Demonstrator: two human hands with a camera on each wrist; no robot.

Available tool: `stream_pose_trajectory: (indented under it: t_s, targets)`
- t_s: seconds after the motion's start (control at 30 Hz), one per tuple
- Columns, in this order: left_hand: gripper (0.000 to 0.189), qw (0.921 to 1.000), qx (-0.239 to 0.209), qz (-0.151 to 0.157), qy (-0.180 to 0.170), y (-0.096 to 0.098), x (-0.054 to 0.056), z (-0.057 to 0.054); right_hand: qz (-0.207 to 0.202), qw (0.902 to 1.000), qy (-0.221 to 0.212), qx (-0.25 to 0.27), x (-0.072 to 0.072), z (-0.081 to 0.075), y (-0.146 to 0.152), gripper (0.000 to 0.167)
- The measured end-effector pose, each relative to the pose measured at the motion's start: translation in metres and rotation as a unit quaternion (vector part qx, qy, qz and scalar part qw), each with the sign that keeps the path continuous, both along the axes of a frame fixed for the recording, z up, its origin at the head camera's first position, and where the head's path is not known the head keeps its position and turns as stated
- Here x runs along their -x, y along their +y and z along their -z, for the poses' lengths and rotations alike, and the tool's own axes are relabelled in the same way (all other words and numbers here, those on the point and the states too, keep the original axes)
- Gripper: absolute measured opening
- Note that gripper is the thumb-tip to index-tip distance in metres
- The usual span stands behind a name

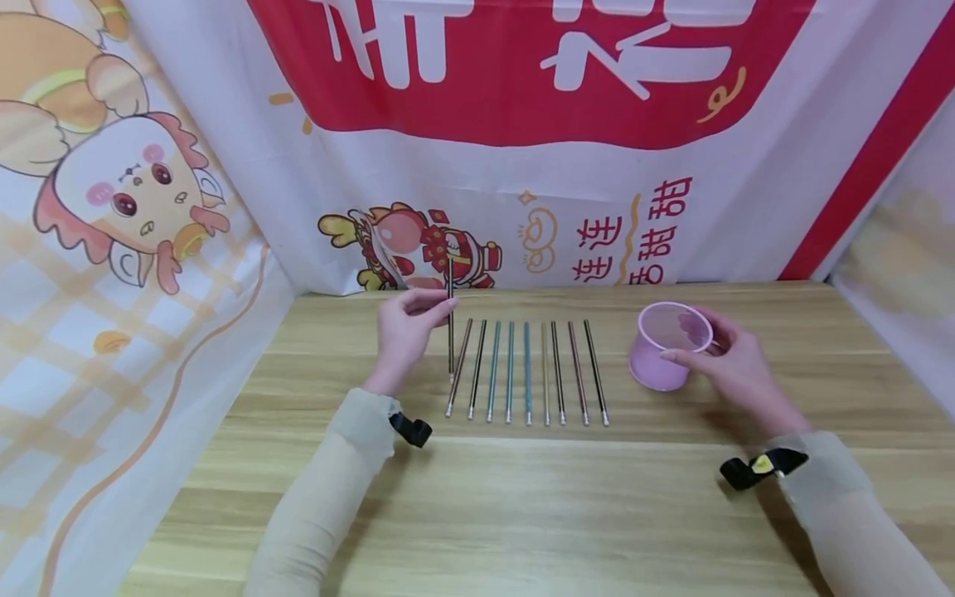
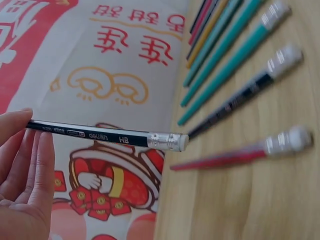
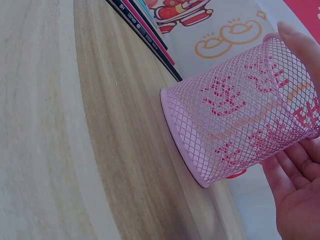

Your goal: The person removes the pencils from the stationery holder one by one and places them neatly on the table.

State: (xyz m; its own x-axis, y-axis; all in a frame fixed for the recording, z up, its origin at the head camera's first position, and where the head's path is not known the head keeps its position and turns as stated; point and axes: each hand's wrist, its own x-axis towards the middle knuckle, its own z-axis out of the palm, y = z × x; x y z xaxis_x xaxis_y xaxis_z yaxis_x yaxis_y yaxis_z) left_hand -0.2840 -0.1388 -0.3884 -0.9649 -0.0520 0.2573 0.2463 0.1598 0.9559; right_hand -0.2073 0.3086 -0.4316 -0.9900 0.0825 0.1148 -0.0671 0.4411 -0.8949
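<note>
My left hand pinches a black pencil between thumb and fingers at the left end of a row of pencils. The pencil is held roughly upright, its white eraser end low; "HB" shows on its barrel in the left wrist view. At the right, my right hand grips a pink mesh pen holder near its rim, thumb on one side and fingers on the other. No pencil shows inside the holder in the right wrist view.
Several pencils, black, red, teal and yellowish, lie side by side on the wooden table, including a teal pencil, eraser ends toward me. Behind the table hangs a printed cloth; another printed cloth borders the left side.
</note>
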Motion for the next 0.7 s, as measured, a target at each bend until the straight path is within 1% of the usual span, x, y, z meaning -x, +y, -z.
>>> stream_pose_trajectory:
  t_s: [0.2,0.33,0.53,0.7]
  targets:
    - [0.027,0.9995,0.019,-0.016,-0.022,-0.013,0.009,0.006,0.001,1.0000,-0.001,-0.004,0.000,-0.001,0.001,0.085]
    - [0.027,0.9987,0.028,-0.018,-0.037,-0.018,0.012,0.008,0.004,0.9999,-0.006,-0.007,0.001,-0.002,0.000,0.087]
    - [0.027,0.9977,0.053,0.001,-0.043,-0.021,0.016,0.012,0.003,0.9999,-0.003,-0.010,0.000,-0.002,0.000,0.087]
    - [0.028,0.9949,0.080,0.019,-0.060,-0.023,0.017,0.016,0.000,1.0000,-0.003,-0.007,0.000,-0.001,0.001,0.086]
